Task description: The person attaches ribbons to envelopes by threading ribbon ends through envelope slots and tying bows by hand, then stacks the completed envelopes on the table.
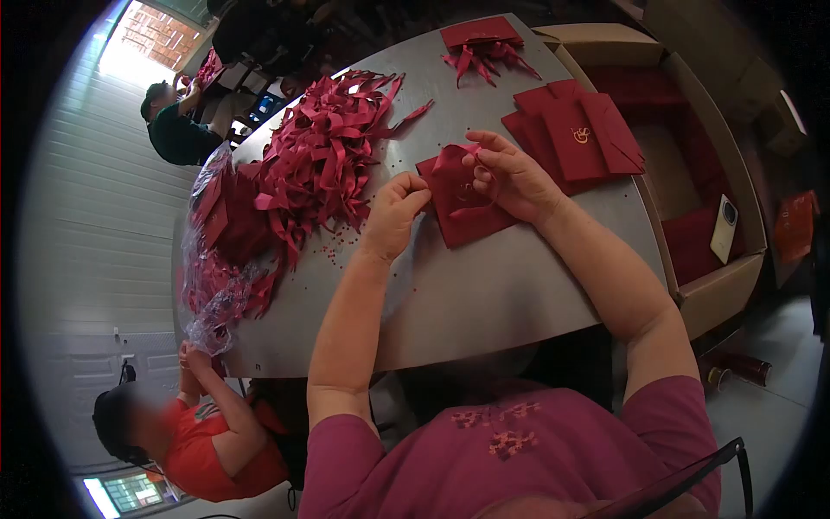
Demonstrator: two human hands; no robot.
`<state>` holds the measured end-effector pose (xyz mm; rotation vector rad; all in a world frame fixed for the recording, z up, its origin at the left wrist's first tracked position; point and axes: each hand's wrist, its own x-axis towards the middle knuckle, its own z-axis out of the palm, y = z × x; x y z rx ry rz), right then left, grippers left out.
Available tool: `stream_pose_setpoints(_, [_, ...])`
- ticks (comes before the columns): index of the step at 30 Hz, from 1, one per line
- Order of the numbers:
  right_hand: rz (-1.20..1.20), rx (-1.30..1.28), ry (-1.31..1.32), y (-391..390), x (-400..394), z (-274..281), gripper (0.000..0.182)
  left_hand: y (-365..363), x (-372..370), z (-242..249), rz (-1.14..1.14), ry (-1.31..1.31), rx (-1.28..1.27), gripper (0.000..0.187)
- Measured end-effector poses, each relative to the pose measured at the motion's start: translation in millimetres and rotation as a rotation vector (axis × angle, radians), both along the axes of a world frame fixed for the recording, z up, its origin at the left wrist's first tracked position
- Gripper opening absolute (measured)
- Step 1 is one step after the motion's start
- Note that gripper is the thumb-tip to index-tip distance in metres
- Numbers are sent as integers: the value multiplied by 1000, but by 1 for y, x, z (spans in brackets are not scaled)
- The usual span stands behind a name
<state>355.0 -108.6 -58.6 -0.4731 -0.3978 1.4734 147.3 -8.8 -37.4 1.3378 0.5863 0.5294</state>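
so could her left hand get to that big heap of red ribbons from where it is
Probably yes. The left hand pinches the edge of the red pouch, and the ribbon pile lies just beyond it on the table, with only bare tabletop and small scraps between.

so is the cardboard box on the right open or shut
Open: the box has its flaps folded out, and its inside shows red pieces and a white card.
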Motion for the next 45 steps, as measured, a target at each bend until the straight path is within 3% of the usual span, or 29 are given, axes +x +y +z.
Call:
stream_pose_setpoints(5, [13, 20, 14, 0, 1, 0, 35, 4, -2, 0, -52, -27, -104, 1])
stream_pose_setpoints(18, [64, 58, 10, -2, -2, 3, 32, 6, -26, -6, -29, 245, 247, 11])
stream_pose_setpoints(19, [59, 21, -23, -1, -2, 2, 34, 5, -27, -4, -26, 293, 337, 12])
stream_pose_setpoints(27, [82, 18, -82, -4, -6, 6, 44, 1, -29, -7, 3, 260, 340, 12])
stream_pose_setpoints(32, [175, 80, -278, -7, -11, 13, 65, -3, -31, -4, -18, 253, 369, 9])
stream_pose_setpoints(35, [205, 93, -395, -13, -19, 26, 68, -8, -28, -2, 8, 262, 361, 5])
stream_pose_setpoints(38, [285, 131, -434, -9, -13, 15, 67, -17, -21, 12, 102, 199, 191, 6])
stream_pose_setpoints(45, [243, 60, -441, -11, -15, 23, 60, -22, -12, 16, 141, 122, 128, 31])
